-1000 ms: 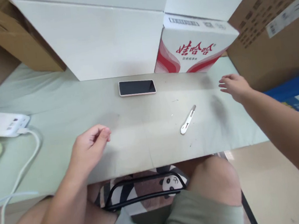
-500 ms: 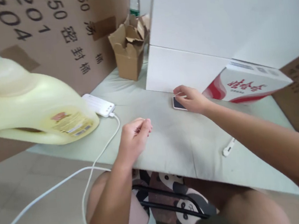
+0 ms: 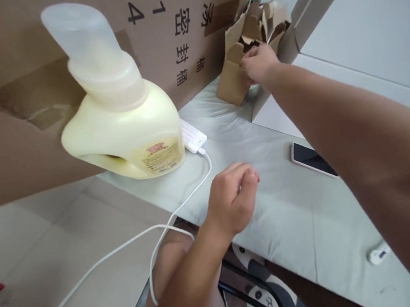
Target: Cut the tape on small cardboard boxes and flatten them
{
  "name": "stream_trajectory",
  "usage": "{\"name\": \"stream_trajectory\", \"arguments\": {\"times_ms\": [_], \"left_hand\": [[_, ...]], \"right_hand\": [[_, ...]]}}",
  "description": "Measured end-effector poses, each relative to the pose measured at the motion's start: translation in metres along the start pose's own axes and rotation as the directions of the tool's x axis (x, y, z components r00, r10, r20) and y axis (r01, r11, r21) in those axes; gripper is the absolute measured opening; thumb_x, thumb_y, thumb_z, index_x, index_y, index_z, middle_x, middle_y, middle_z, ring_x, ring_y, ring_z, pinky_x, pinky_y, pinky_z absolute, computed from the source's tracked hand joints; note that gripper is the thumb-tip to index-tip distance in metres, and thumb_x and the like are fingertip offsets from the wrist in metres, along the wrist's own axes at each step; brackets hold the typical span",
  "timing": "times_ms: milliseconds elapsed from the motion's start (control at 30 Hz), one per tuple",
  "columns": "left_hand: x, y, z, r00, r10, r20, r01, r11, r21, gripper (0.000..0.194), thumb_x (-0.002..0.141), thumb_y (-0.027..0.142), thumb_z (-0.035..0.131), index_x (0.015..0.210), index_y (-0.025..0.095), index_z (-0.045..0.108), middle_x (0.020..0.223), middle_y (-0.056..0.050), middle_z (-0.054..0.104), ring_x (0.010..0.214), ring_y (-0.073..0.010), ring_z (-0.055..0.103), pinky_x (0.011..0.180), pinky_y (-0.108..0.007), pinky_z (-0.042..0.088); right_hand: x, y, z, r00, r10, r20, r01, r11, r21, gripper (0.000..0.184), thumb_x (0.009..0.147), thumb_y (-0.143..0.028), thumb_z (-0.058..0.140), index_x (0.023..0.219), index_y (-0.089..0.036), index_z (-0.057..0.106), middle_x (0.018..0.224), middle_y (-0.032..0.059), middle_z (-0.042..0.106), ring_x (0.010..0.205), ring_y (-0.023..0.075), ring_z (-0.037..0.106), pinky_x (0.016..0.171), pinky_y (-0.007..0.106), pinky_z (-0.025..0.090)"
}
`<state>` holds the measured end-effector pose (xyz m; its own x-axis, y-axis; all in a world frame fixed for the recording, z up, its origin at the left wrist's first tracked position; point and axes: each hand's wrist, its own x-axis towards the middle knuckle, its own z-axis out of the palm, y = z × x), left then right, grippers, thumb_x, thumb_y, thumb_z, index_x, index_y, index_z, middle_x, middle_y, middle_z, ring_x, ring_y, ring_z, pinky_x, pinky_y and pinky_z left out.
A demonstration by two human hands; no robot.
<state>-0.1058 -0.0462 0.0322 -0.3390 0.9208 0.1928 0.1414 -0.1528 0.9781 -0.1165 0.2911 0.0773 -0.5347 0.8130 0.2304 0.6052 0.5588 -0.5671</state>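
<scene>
My right hand (image 3: 260,63) is at the near side of a small torn-open cardboard box (image 3: 232,83), its fingers curled at the box's upper edge. The box's jagged flaps stand up, and its contents are hard to make out. Over the front part of the cloth-covered table (image 3: 284,213), my left hand (image 3: 233,197) is closed in a fist, thumb pressed against the fingers. Whatever it may hold is hidden. A phone (image 3: 313,158) lies face up under my right forearm, partly covered by it.
At left stands a big yellow jug (image 3: 122,133) with a clear cap. A white power bank (image 3: 193,136) with a white cable (image 3: 190,194) lies beside it. A large carton (image 3: 158,56) forms the back, a white panel (image 3: 368,33) the right. A small white device (image 3: 378,253) lies near the front.
My right hand has left the phone and reached across to the small cardboard box. My left hand stays closed. The view has swung left, shifting everything rightward.
</scene>
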Motion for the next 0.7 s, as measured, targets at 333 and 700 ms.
{"name": "stream_trajectory", "arguments": {"times_ms": [333,700], "left_hand": [[-0.003,-0.003,0.002,0.967,0.163,-0.196,-0.165,0.986,0.008,0.030,0.103,0.027,0.044,0.077,0.023,0.058,0.075,-0.001,0.060,0.075,-0.0169,0.058,0.072,-0.034,0.047],[0.010,-0.026,0.032,0.885,0.194,-0.423,-0.247,0.966,-0.075,0.039,0.086,0.054,0.068,0.115,0.029,0.062,0.122,-0.006,0.065,0.122,-0.0252,0.061,0.104,-0.039,0.051]], "right_hand": [[-0.125,-0.022,-0.029,0.985,-0.106,-0.139,0.105,0.994,-0.018,0.019,0.086,-0.004,0.063,0.091,-0.020,0.072,0.100,0.0024,0.078,0.099,0.0176,0.068,0.105,0.037,0.054],[-0.424,0.044,-0.144,0.893,-0.239,-0.382,0.286,0.956,0.071,0.038,0.096,-0.025,0.057,0.059,-0.031,0.061,0.068,0.0048,0.067,0.054,0.0240,0.065,0.042,0.040,0.048]]}}
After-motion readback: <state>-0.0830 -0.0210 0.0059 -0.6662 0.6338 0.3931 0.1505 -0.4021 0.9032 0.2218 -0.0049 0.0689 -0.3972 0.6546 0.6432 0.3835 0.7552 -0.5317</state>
